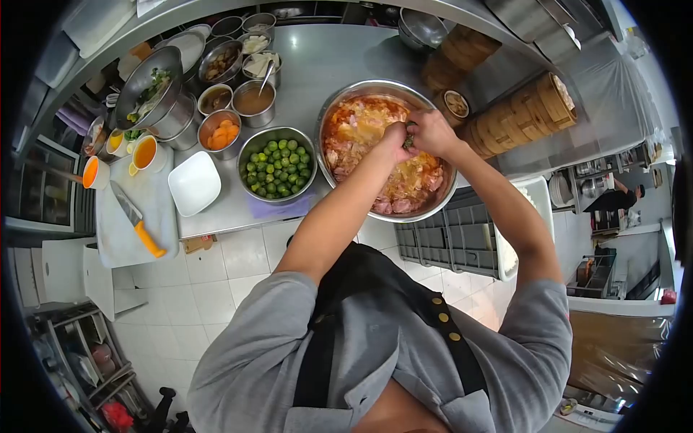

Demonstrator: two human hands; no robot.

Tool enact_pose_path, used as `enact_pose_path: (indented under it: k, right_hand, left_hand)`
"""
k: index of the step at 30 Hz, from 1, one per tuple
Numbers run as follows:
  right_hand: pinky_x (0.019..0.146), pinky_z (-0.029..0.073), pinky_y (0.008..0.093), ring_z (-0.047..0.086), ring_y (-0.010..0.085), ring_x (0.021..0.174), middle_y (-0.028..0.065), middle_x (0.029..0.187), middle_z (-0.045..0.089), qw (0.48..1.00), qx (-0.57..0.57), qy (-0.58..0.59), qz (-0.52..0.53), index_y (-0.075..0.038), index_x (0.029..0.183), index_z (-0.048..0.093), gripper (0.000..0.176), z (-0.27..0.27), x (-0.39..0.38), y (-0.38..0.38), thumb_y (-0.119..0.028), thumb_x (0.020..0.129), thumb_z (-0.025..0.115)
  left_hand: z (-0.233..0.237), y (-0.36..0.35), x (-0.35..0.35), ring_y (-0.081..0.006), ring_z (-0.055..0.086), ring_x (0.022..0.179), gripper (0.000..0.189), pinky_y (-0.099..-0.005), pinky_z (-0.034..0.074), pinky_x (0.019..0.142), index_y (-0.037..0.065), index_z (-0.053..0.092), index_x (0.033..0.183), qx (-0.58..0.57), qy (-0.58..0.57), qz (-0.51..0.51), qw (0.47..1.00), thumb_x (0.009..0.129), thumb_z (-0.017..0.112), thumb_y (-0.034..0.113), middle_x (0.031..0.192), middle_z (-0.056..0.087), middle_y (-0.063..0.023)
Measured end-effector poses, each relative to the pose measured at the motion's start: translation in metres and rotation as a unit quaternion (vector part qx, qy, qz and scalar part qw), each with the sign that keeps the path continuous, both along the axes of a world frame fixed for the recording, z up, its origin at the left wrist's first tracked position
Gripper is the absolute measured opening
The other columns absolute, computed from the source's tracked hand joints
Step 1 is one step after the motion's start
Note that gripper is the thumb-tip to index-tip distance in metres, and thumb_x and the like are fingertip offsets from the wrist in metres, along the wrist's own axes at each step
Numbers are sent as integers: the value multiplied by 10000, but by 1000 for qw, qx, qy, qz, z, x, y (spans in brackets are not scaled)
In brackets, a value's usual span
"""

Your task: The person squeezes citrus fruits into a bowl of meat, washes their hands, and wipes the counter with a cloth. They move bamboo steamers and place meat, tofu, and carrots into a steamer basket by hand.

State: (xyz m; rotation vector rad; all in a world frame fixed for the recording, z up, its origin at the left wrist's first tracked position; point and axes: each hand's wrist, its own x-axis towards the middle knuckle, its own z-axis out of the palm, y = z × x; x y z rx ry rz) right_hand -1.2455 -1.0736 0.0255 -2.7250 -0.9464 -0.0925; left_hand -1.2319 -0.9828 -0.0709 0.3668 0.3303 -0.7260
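A big steel bowl [323, 155] holds raw meat pieces [351, 162] covered in a yellow and orange-red liquid. Over its far right part, my left hand [395, 141] and my right hand [433, 134] meet with fingers closed. Pinched between them is a small dark green clump [408, 135], mostly hidden by the fingers; I cannot tell what kind it is. To the left of this bowl stands a smaller steel bowl of Brussels sprouts [279, 167].
Steel pots with brown sauce [254, 99] and carrot pieces [223, 135] stand behind a white square dish [194, 183]. An orange-handled knife [137, 219] lies on the white cutting board [108, 234]. Bamboo steamers [516, 115] are at right, above a grey crate [447, 242].
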Motion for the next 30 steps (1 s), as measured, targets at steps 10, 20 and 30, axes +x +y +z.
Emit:
enact_pose_path:
  k: [10,20,30]
  right_hand:
    - [627,471,401,594,357,720,222,733,586,998,41,44,-27,8,907,576,261,36,-11,9,-67,670,655]
    - [688,465,459,593,391,772,233,809,608,996,-82,35,7,22,915,541,274,41,-5,8,-176,747,627]
    - [693,471,460,601,385,750,214,755,621,988,-146,49,32,10,935,504,347,18,-5,4,-212,718,657]
  left_hand:
    - [23,24,0,-154,438,489,157,-239,302,399,59,488,794,74,-64,-27,995,796,334,88,657,490,-64]
    - [25,22,6,-150,430,500,158,-230,294,388,128,448,831,66,-83,-49,993,867,294,146,608,446,-13]
    - [10,21,5,-153,387,526,160,-233,268,419,154,437,775,43,-64,-71,994,864,306,171,593,394,0]
